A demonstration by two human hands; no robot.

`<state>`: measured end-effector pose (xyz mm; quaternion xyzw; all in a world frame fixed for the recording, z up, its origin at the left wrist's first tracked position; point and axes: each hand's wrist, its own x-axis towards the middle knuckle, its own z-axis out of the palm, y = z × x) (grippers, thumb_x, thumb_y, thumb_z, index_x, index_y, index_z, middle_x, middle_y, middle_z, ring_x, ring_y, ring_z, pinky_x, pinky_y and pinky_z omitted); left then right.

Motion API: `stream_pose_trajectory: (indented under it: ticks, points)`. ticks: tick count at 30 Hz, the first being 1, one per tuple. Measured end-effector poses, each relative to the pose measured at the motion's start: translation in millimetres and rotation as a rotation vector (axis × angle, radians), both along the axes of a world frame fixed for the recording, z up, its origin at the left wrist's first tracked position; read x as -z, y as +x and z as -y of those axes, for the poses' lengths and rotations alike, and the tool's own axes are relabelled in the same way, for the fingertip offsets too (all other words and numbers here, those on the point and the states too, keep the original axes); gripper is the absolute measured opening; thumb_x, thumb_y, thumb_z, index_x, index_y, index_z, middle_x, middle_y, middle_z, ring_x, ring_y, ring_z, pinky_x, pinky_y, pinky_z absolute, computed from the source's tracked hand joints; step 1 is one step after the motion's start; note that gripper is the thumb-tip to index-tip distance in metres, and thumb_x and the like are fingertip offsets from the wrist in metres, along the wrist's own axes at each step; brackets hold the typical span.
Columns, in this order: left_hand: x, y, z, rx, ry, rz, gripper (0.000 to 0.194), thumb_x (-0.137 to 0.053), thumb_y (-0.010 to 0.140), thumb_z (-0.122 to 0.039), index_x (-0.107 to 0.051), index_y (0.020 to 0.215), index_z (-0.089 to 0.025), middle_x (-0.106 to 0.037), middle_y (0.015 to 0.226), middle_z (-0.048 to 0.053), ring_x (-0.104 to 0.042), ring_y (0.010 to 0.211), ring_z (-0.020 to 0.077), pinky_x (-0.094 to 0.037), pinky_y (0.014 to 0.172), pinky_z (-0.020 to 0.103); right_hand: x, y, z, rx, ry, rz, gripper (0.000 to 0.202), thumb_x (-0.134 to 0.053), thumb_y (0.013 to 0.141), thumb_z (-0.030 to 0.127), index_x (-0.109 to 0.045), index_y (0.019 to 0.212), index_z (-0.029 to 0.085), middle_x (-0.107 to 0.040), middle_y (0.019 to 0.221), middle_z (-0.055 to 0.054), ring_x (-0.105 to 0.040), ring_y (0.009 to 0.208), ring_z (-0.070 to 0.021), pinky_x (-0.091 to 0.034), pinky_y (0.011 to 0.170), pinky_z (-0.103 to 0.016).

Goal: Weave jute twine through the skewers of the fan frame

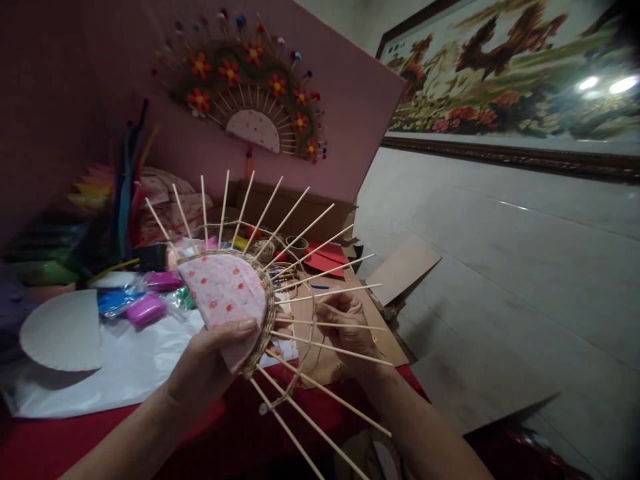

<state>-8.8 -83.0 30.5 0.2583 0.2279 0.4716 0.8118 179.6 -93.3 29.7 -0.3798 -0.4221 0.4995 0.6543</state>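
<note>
My left hand (220, 347) grips a half-round piece covered in pink dotted cloth (225, 287), its thumb on the cloth and its fingers behind. Thin wooden sticks (320, 213) fan out from the curved edge, where rows of brown twine (269, 300) are woven tightly round them. To the right, among the sticks, my right hand (345, 320) is closed with thumb and forefinger pinched on a loose length of twine (311, 333). That twine loops loosely across the outer sticks and comes down to the lower ones.
A finished fan (253, 130) with orange flowers hangs on a pink board (345, 107). Behind my hands lie colourful packets (145, 310), red paper (325, 257) and a twine ball (264, 251). A white half-disc (63, 330) is at the left, cardboard (385, 333) at the right.
</note>
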Motion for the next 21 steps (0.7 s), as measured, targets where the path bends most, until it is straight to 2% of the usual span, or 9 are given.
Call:
stream_pose_trajectory:
  ticks: [7,15,18,21]
  points:
    - [-3.4,1.3,1.5,-0.012,0.022,-0.007,0.044,-0.064,0.06,-0.01,-0.066,0.104,-0.014,-0.074,0.075,0.007,-0.068,0.067,0.0202,-0.056,0.067,0.027,3.9,2.3,-0.7,0.006,-0.01,0.044,0.016,-0.079,0.058,0.026,-0.066,0.06,0.018,-0.045,0.047,0.006,-0.03,0.04,-0.0042,-0.022,0.039,-0.019]
    - [-1.1,-0.2,1.3,-0.013,0.008,-0.022,0.044,-0.065,0.059,-0.01,-0.068,0.103,-0.013,-0.073,0.073,0.008,-0.068,0.066,0.0208,-0.056,0.063,0.025,8.2,8.5,-1.3,0.031,0.023,0.196,0.011,-0.076,0.062,0.027,-0.07,0.067,0.019,-0.055,0.06,0.002,-0.038,0.05,-0.0071,-0.03,0.046,-0.02]
    - [-0.1,-0.2,0.5,-0.01,0.011,-0.026,0.042,-0.065,0.059,-0.011,-0.068,0.101,-0.012,-0.073,0.074,0.008,-0.068,0.068,0.0215,-0.056,0.065,0.026,8.6,9.3,0.2,0.007,0.016,0.231,0.013,-0.073,0.068,0.03,-0.071,0.073,0.019,-0.055,0.061,0.002,-0.035,0.049,-0.0065,-0.027,0.045,-0.02]
    - [-0.8,0.0,0.5,-0.003,-0.002,-0.021,0.04,-0.065,0.058,-0.011,-0.069,0.098,-0.012,-0.073,0.073,0.007,-0.069,0.067,0.0207,-0.056,0.067,0.026,10.0,10.4,0.5,-0.059,0.007,0.247,0.017,-0.068,0.074,0.033,-0.071,0.081,0.018,-0.048,0.055,0.004,-0.031,0.046,-0.0051,-0.022,0.043,-0.02]
